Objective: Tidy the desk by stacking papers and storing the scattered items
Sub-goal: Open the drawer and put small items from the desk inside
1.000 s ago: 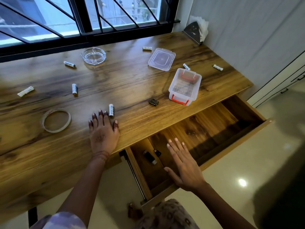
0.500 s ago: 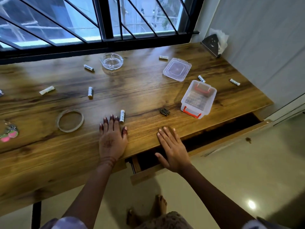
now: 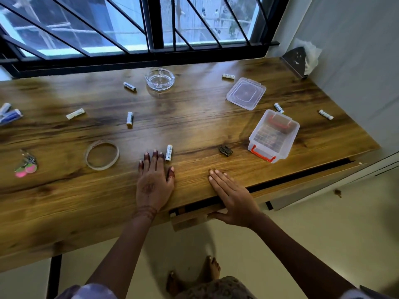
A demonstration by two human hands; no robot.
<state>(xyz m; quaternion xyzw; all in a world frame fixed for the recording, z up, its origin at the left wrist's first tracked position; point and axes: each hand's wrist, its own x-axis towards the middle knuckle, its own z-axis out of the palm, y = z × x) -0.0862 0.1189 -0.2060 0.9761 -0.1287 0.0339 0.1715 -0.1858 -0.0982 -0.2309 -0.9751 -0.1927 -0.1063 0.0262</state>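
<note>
Nearly closed now, the drawer that stood wide open a second ago shows only a dark slit under the tabletop, its front still a little proud of the edge.

Head view: the right hand lies flat and open across the tabletop's front edge, fingers spread on the wood and thumb hooked down against the drawer front, holding nothing. The left hand rests palm down, fingers apart, just left of it, also empty; a battery lies touching or just beside its fingertips. Taking the open storage box with red latches as the marker: its clear lid sits loose behind it, a small dark clip lies just to its left, and two batteries lie close behind and to its right. More batteries are scattered well to its left, along with a glass ashtray, a ring of tape and a pink keychain at the far left. No papers are visible.

The step in hand appears to be shutting the drawer. Next would likely come a last push, then gathering the loose batteries, each needing a fingertip pinch since they roll, into the box before fitting the lid.
</note>
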